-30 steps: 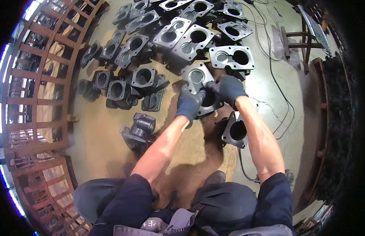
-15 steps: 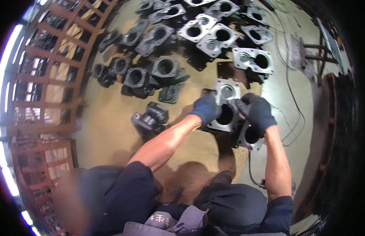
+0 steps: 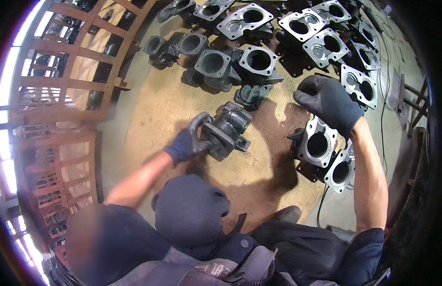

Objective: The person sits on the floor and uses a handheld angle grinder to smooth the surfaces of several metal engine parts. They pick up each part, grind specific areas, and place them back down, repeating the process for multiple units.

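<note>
My left hand point(image 3: 188, 142), in a dark glove, grips the flange edge of a black metal casting point(image 3: 229, 125) that lies tilted on its side on the tan board. Thumb and fingers are on either side of that flange. My right hand point(image 3: 329, 101), gloved too, is raised with its fingers curled together. Whatever it may hold is hidden. Below it, partly covered by the hand and wrist, stands a casting with a bright machined flange point(image 3: 304, 150) and a large round bore. A second bright-flanged casting point(image 3: 329, 177) sits nearer to me, beside my right forearm.
Several dark castings point(image 3: 213, 63) with round openings stand at the far left of the board point(image 3: 149, 138). More bright-flanged castings point(image 3: 326, 46) fill the far right. A brown slatted rack point(image 3: 64, 90) runs along the left. Cables point(image 3: 383, 86) lie on the floor at right.
My left hand has left the bright-flanged casting and moved left onto the black one. My right hand has lifted off and moved farther away from me. The view has shifted left.
</note>
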`<state>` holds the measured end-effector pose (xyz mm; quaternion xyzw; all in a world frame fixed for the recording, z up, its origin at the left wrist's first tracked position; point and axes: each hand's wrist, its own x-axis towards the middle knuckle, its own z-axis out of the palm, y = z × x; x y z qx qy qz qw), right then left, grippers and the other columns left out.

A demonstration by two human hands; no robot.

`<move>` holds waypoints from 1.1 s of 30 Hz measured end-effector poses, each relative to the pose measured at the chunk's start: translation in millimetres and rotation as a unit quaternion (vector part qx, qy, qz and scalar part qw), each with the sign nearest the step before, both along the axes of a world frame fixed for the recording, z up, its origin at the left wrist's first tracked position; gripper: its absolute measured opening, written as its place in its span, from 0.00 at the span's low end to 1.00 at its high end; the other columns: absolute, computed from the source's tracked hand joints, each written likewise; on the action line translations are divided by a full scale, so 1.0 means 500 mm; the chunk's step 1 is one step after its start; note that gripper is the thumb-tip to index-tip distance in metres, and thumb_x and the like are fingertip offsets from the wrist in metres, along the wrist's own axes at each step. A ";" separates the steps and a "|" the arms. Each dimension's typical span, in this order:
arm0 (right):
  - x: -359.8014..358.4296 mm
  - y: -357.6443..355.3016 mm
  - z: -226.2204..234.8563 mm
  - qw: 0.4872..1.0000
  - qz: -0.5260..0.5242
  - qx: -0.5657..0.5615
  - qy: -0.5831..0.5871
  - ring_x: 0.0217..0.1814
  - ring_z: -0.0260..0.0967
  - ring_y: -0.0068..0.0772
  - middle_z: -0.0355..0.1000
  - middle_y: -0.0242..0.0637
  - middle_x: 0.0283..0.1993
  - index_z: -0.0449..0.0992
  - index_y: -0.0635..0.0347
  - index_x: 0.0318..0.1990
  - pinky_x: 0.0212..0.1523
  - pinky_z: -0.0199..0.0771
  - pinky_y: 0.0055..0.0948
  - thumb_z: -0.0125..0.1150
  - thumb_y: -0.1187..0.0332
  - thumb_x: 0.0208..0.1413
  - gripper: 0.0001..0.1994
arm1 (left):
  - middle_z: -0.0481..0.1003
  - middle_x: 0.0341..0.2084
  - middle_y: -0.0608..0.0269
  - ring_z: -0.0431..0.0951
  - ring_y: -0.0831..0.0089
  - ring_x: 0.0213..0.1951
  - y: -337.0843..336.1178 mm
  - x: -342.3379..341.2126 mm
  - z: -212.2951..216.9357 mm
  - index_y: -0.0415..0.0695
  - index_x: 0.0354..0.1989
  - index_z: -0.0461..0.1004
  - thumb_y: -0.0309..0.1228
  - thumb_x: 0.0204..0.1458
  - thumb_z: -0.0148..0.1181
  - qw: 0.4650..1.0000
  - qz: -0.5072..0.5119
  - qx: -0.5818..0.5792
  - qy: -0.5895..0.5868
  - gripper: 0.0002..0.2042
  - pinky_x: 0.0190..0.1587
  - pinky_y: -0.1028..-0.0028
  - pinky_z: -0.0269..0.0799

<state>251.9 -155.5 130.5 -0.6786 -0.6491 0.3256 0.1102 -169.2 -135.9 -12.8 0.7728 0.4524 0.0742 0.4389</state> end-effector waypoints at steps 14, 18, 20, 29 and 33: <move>-0.125 0.212 -0.069 0.993 -0.033 0.062 -0.093 0.48 0.81 0.48 0.81 0.53 0.45 0.80 0.66 0.51 0.52 0.78 0.36 0.67 0.58 0.57 0.21 | 0.78 0.52 0.44 0.84 0.51 0.44 -0.028 0.194 0.041 0.44 0.59 0.76 0.36 0.56 0.59 0.977 0.046 -0.198 0.061 0.22 0.48 0.59 0.79; -0.190 0.246 -0.133 0.994 -0.010 0.034 -0.102 0.44 0.80 0.52 0.81 0.52 0.43 0.81 0.62 0.50 0.50 0.78 0.41 0.71 0.57 0.53 0.22 | 0.81 0.43 0.42 0.83 0.47 0.45 -0.074 0.241 0.005 0.49 0.63 0.72 0.43 0.53 0.64 0.987 -0.033 -0.141 -0.070 0.28 0.48 0.58 0.78; -0.222 0.242 -0.143 0.976 0.015 0.061 -0.207 0.43 0.79 0.52 0.81 0.51 0.40 0.82 0.59 0.47 0.48 0.78 0.43 0.72 0.53 0.48 0.23 | 0.81 0.43 0.42 0.82 0.45 0.46 -0.073 0.266 0.011 0.51 0.62 0.73 0.44 0.54 0.64 0.988 -0.049 -0.137 -0.045 0.27 0.48 0.56 0.77; -0.245 0.244 -0.246 0.946 -0.002 0.122 -0.300 0.35 0.77 0.49 0.78 0.42 0.27 0.84 0.51 0.30 0.48 0.65 0.47 0.69 0.50 0.48 0.15 | 0.77 0.49 0.35 0.80 0.44 0.50 -0.043 0.189 -0.047 0.46 0.66 0.67 0.45 0.62 0.59 0.953 -0.121 -0.248 -0.121 0.27 0.52 0.58 0.75; -0.227 0.244 -0.229 0.947 0.011 0.126 -0.296 0.34 0.76 0.52 0.77 0.46 0.25 0.84 0.52 0.28 0.47 0.66 0.47 0.68 0.45 0.47 0.19 | 0.79 0.37 0.63 0.76 0.78 0.33 0.035 0.119 -0.144 0.44 0.60 0.73 0.30 0.61 0.63 0.942 0.221 -0.211 -0.139 0.19 0.39 0.75 0.76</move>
